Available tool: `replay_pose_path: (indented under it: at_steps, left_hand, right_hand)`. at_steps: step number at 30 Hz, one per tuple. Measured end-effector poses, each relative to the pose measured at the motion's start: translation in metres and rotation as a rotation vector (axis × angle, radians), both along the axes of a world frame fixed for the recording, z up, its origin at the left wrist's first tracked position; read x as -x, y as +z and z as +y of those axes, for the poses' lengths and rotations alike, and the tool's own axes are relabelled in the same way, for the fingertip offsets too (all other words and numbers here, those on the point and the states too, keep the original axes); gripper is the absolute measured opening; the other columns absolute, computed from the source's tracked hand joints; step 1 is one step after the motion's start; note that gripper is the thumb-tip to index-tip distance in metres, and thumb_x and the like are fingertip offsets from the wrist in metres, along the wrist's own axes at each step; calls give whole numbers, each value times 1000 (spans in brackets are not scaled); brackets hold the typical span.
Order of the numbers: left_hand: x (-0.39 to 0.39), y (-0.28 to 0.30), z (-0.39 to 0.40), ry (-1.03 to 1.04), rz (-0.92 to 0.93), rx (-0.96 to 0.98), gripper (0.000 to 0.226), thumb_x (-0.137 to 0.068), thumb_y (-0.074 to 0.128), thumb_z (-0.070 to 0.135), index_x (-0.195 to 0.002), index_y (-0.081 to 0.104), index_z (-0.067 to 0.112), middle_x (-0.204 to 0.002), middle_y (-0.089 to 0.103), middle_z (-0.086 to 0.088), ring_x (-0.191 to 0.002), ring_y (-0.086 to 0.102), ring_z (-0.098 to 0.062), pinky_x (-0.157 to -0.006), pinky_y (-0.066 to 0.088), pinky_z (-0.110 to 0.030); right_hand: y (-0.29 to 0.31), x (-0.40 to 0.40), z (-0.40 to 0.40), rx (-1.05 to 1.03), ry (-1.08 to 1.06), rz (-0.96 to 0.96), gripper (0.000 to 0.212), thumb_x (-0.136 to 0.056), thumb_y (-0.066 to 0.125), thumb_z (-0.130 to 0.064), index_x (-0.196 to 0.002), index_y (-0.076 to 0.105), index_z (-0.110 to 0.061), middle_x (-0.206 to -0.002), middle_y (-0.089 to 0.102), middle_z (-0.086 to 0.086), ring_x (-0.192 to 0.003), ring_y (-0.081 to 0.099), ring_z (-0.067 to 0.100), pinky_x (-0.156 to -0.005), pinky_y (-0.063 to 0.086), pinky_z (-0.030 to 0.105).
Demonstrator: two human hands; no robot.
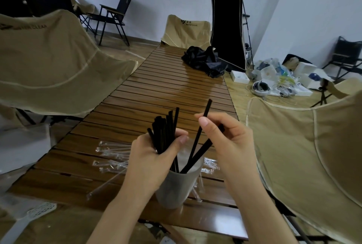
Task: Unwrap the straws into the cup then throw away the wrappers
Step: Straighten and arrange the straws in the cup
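Note:
A frosted grey cup (176, 187) stands near the front edge of the slatted wooden table (156, 91). My left hand (154, 157) grips a bundle of several black straws (166, 126) whose lower ends reach into the cup. My right hand (229, 142) pinches one black straw (203, 120) that slants up and away, its lower end inside the cup. A second loose straw leans beside it in the cup. Clear plastic wrappers (111, 155) lie flat on the table left of the cup, and more wrappers (210, 165) show to its right.
Beige folding chairs stand at the left (58, 57), at the right (313, 155) and at the table's far end (186, 30). A crumpled black bag (203, 60) lies on the far part of the table. Boxes, bags and cables clutter the floor (274, 79) at the right.

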State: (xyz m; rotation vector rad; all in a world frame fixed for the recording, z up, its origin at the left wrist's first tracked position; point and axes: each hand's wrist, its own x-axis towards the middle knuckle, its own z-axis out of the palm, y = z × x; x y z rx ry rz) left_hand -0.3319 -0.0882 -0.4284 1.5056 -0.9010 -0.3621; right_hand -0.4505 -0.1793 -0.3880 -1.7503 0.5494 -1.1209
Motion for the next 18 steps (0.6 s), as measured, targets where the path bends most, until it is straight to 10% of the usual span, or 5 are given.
replay_pose_path:
  at_steps: [12,18]
  left_hand:
    - [2,-3,-3,-4,103,73,11,-80,68,36,-88,74,32,-95,72,21,-101,61,9,-81,43,-8]
    - [5,-5,-6,-26,96,101,11,-87,64,32,-89,73,26,-95,71,19,-101,61,6,-82,41,-4]
  right_hand:
    - [24,-3,-3,185,-97,-230,20,-95,54,-6,-101,45,-23,-76,70,8,-65,58,26,-60,46,29]
    - [30,-4,-7,350,-245,-228,26,-95,44,7,-107,63,-7,-96,66,1,-67,52,17,-62,44,25]
